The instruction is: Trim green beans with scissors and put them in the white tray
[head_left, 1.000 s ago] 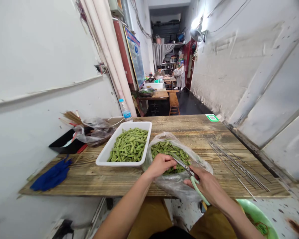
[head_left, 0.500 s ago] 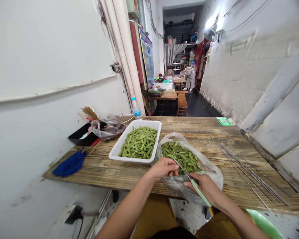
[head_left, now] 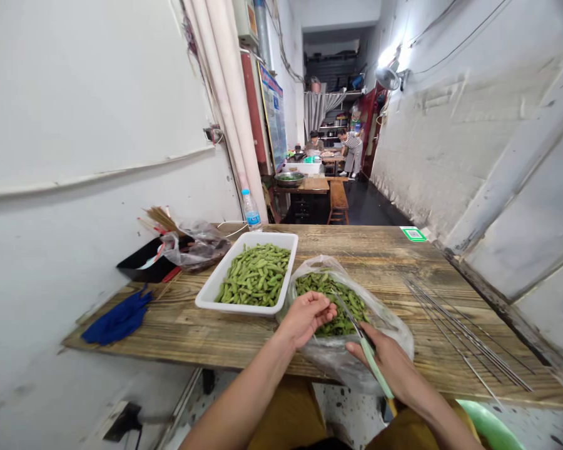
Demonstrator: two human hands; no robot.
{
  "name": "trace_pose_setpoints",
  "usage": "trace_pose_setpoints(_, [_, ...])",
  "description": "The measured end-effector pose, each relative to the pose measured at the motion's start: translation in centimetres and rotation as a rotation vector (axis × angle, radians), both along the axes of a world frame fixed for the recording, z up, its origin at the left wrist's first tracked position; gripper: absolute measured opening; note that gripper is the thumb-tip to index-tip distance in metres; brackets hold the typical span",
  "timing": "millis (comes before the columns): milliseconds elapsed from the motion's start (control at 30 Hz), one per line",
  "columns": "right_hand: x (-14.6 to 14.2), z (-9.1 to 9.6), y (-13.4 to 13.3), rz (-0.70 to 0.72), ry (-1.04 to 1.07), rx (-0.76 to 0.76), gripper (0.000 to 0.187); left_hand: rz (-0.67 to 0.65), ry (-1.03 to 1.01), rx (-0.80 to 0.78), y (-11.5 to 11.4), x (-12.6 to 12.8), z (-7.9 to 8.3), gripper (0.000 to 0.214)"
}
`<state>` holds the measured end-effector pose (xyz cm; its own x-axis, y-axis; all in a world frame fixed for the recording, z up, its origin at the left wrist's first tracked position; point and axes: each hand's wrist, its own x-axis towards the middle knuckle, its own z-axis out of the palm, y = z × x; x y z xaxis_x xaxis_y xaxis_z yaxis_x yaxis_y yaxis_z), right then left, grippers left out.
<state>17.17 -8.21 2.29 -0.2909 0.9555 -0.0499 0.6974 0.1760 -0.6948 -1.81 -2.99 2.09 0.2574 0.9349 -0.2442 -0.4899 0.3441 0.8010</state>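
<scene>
My right hand (head_left: pixel 387 353) grips a pair of scissors (head_left: pixel 374 365) with pale green handles, the blades pointing up and left over the pods. Just left of the blades is my left hand (head_left: pixel 307 317), its fingers curled with the tips together; what they pinch, if anything, is too small to make out. Under both hands lies an open clear plastic bag (head_left: pixel 387 312) of green edamame pods (head_left: pixel 316 284). To its left stands a white tub (head_left: pixel 201 301) heaped with more edamame pods (head_left: pixel 253 275).
Several metal skewers (head_left: pixel 466 334) lie on the right of the wooden table (head_left: pixel 356 240). At the left are a blue cloth (head_left: pixel 117 317), a black tray (head_left: pixel 141 262) and a plastic bag (head_left: pixel 201 247). A water bottle (head_left: pixel 252 212) stands behind the tub. Two people are in the background.
My left hand has turned slightly and drawn a little away from the scissor blades, fingers still curled. The scissors stay in my right hand. The whole view has shifted slightly.
</scene>
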Motion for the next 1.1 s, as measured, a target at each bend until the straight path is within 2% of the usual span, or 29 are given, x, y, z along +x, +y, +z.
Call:
trace_pose_setpoints(267, [-0.4,-0.1,0.0,0.032,0.079,0.035,0.034,-0.068,0.033,-0.001,-0.8,0.4,-0.2,0.031])
trace_pose_setpoints(433, [-0.4,-0.8,-0.2,0.021,0.013,-0.007,0.034,-0.098,0.163,-0.026,-1.3,0.0,-1.4,0.032])
trace_pose_setpoints(567, [0.7,-1.8,-0.6,0.04,-0.004,-0.035,0.034,-0.142,0.255,-0.052,-1.5,-1.0,-1.9,0.028])
trace_pose_setpoints(700, [2.9,-2.3,-1.2,-0.01,0.134,-0.152,0.036,-0.087,0.14,-0.096,-0.3,-1.6,-1.2,0.023])
trace_pose_setpoints(767, [4.2,-2.1,-1.6,-0.085,0.242,-0.261,0.044,-0.06,0.106,-0.067,0.9,-1.5,-0.6,0.026])
trace_pose_setpoints(800, [4.8,-1.9,-1.8,-0.123,0.283,-0.289,0.048,-0.046,0.152,-0.027,1.6,-1.2,-0.4,0.026])
trace_pose_setpoints(867, [5.7,-1.4,-2.1,-0.175,0.322,-0.269,0.054,-0.016,0.408,0.123,3.2,-0.5,-0.2,0.02])
trace_pose_setpoints(933, [6.3,-1.0,-2.4,-0.201,0.313,-0.211,0.056,-0.017,0.822,0.339,4.8,0.6,-0.3,0.012])
trace_pose_setpoints(1000, [6.4,-1.0,-2.5,-0.218,0.295,-0.185,0.056,-0.089,1.258,0.506,6.4,2.0,-0.5,0.014])
trace_pose_setpoints(1033, [6.4,-1.0,-2.5,-0.224,0.288,-0.175,0.056,-0.147,1.427,0.538,7.0,2.8,-0.7,0.014])
trace_pose_setpoints(1100, [6.2,-1.3,-2.4,-0.235,0.275,-0.149,0.055,-0.246,1.629,0.518,8.2,4.4,-0.9,0.014])
